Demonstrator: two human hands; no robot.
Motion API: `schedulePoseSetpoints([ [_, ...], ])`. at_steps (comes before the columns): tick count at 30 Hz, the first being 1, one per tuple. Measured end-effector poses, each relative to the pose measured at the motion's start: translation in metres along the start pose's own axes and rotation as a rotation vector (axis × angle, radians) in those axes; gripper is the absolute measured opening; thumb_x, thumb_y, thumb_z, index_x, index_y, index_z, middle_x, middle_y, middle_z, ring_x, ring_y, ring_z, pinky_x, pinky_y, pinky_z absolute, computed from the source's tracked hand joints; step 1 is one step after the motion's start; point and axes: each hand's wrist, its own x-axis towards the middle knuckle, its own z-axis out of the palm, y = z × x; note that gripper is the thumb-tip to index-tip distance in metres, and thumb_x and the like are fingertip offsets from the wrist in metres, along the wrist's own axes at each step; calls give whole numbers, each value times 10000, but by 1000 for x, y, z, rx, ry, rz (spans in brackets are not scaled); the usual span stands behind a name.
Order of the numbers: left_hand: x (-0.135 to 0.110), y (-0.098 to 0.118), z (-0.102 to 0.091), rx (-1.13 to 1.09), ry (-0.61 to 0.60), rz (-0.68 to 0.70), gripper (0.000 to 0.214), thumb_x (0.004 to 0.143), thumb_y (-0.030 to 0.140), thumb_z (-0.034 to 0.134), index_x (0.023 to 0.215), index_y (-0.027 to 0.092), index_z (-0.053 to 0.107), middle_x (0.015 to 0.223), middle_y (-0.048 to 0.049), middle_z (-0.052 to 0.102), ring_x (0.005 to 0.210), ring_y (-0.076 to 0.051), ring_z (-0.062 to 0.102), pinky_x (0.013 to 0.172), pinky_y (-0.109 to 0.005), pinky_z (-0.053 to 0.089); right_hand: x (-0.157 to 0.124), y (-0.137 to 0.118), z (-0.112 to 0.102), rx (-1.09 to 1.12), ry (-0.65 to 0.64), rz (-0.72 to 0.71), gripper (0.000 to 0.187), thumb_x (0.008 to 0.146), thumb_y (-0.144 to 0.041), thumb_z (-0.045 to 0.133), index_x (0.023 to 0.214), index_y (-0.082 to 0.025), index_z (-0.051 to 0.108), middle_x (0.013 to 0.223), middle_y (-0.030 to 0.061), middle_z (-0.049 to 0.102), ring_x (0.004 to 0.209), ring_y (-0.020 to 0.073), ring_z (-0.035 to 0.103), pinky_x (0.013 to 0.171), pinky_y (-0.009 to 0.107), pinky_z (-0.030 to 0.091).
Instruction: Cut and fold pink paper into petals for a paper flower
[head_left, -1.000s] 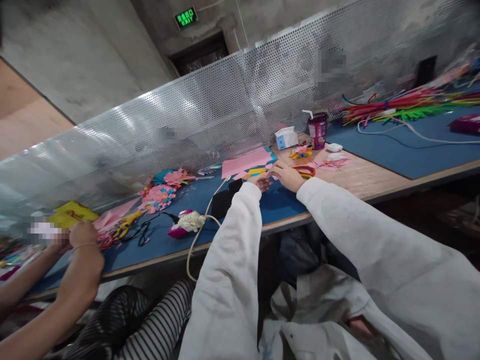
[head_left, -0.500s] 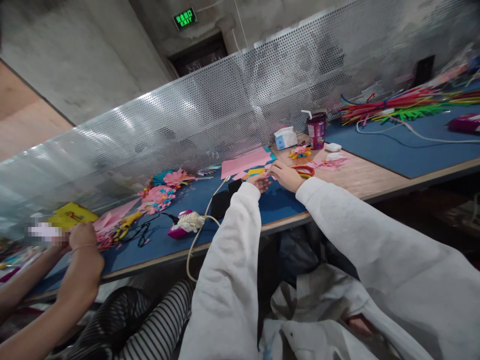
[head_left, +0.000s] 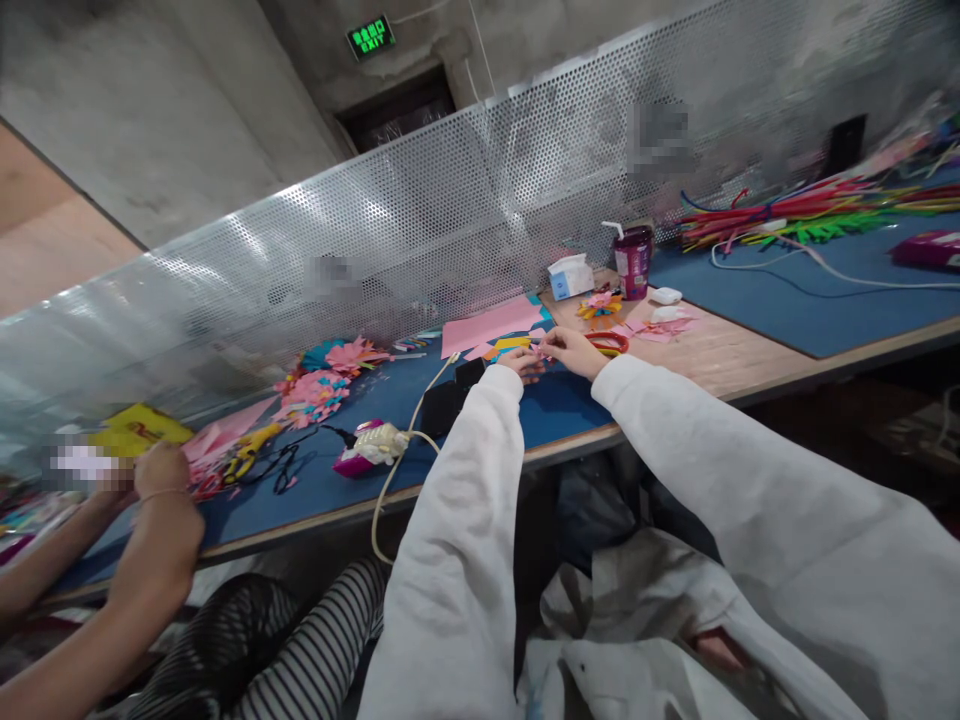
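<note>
Your right hand (head_left: 574, 350) has just lifted its fingertips to meet your left hand (head_left: 523, 362), both now pinching a small pink paper scrap (head_left: 538, 349) above the worktop (head_left: 555, 410).

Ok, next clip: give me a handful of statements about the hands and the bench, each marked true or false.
1. The left hand and right hand meet over a small pink paper piece. True.
2. The purple cup lies tipped on its side. False: it stands upright with a straw in it.
3. A large pink sheet lies flat just beyond the hands. True.
4. The tissue box sits on the blue mat under the hands. False: it sits farther back, beside the cup near the perforated screen.
5. A co-worker's hand is on the scissors. False: that hand is apart from them, farther left.
</note>
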Motion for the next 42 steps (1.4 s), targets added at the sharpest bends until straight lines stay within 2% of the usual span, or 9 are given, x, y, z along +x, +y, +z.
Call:
schedulePoseSetpoints([
  [4,0,-1,0,13,-6,5,177,652,174,693,668,150,519,597,0,603,620,-132,610,657,-286,465,-1,-2,0,97,18,57,79,713,-192,571,700,-144,511,627,-17,539,574,107,522,557,251,474],
  [10,-1,1,1,18,-24,3,132,675,151,670,660,147,539,614,-7,620,622,-125,617,642,-266,473,-1,-7,0,209,55,111,201,628,-228,695,679,-144,520,606,-21,567,563,98,535,531,224,471],
  [14,2,0,0,48,-1,2,154,674,232,688,670,143,562,627,-22,621,649,-145,626,679,-299,487,-1,-7,0,223,51,112,217,621,-236,713,683,-146,526,606,-17,577,558,102,543,531,229,472],
  [20,4,-6,-2,182,-6,144,275,601,347,742,655,138,572,631,-18,622,612,-118,601,630,-265,479,0,-5,0,205,68,108,210,619,-221,711,676,-142,525,609,-21,568,567,102,541,530,228,478],
  [24,3,-7,-2,199,1,189,235,594,315,743,635,147,585,630,-19,633,632,-123,611,582,-231,472,0,-4,0,211,65,106,201,624,-213,707,675,-142,526,604,-22,569,559,98,542,531,226,480],
  [32,3,-6,-3,273,36,222,121,629,256,708,633,162,632,618,-21,648,642,-138,626,602,-245,490,1,-2,0,197,64,99,205,625,-220,712,667,-144,525,580,-23,563,538,105,537,533,238,471],
  [42,5,-7,-3,308,42,232,84,664,234,674,624,170,637,610,-25,650,643,-143,634,602,-245,492,1,-2,0,219,60,102,253,599,-277,737,661,-149,528,576,-23,566,527,99,531,540,242,481],
])
